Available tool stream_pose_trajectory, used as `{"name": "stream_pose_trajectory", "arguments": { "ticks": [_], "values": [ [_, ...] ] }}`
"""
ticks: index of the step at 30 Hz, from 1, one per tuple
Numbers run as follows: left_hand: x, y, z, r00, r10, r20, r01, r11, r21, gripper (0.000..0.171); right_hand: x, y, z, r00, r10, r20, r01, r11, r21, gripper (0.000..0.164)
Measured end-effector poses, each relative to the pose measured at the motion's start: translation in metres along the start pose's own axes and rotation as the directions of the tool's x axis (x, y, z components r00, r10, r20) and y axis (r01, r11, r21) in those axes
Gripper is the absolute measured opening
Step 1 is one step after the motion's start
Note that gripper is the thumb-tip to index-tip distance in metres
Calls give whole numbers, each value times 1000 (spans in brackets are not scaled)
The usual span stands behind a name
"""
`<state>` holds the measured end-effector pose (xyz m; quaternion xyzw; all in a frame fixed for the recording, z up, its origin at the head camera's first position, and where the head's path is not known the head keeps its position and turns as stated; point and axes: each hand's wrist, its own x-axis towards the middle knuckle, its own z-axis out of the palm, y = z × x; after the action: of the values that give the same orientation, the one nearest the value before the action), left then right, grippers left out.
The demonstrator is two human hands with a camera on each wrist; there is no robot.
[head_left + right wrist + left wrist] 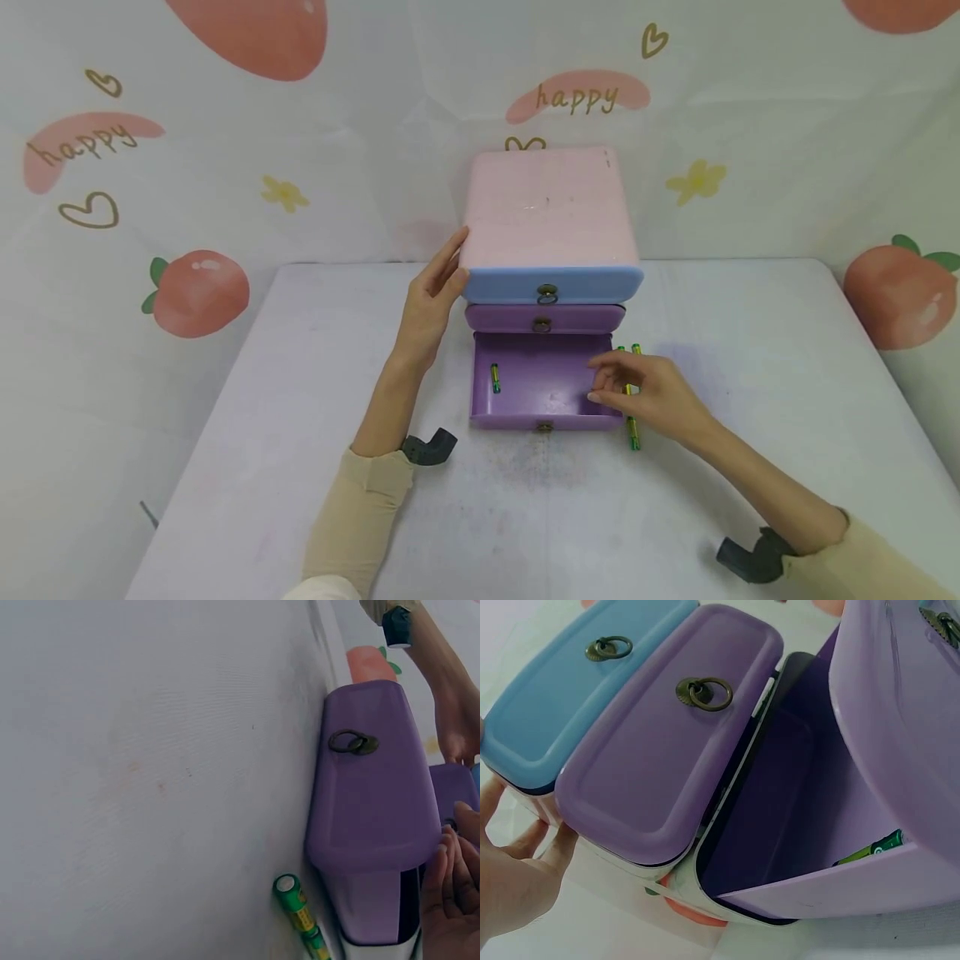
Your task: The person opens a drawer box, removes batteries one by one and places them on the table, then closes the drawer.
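A small drawer box stands against the backdrop, with a pink top (551, 204), a blue drawer (487, 286) and a purple middle drawer (498, 318). Its purple bottom drawer (540, 367) is pulled out. One green-and-yellow battery (495, 378) lies inside that drawer, towards the left. My left hand (427, 321) rests against the box's left side, fingers spread along it. Over the bottom drawer's right wall is my right hand (656, 396), thumb and fingertips apart with nothing visible between them. Several batteries (634, 435) lie on the table just right of the drawer, partly hidden by that hand.
The white-covered table (300, 492) surrounds the box. Behind it hangs a printed backdrop (420, 100) with fruit, hearts and lettering. Dark mounts (431, 448) are strapped to both forearms. Ring pulls (705, 694) stick out from the drawer fronts.
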<state>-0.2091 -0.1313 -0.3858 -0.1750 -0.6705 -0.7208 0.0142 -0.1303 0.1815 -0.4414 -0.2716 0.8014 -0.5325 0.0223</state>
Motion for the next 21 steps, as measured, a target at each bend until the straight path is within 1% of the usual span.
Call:
{"name": "stream_pose_trajectory", "arguments": {
  "ticks": [3,7,11,15,18,21],
  "values": [
    [0,1,0,1000,2,1,-2,1000,1,53,6,1,3,1000,-2,11,2,1000,7,34],
    [-1,2,0,1000,7,-3,-6,1000,7,52,11,0,7,999,7,36,-7,1000,-10,34],
    [-1,1,-2,1000,15,-4,-15,1000,19,57,17,-1,13,998,7,56,-6,1000,-30,35],
    [-1,0,-2,1000,18,0,-18,1000,21,63,24,-2,17,997,13,77,-12,1000,-14,35],
    [0,-1,-2,1000,17,1,-17,1000,18,63,29,-3,20,995,10,97,-10,1000,-6,35],
    [1,-1,-1,1000,19,4,-19,1000,12,62,35,-3,23,994,0,113,2,1000,-17,36]
  ]
}}
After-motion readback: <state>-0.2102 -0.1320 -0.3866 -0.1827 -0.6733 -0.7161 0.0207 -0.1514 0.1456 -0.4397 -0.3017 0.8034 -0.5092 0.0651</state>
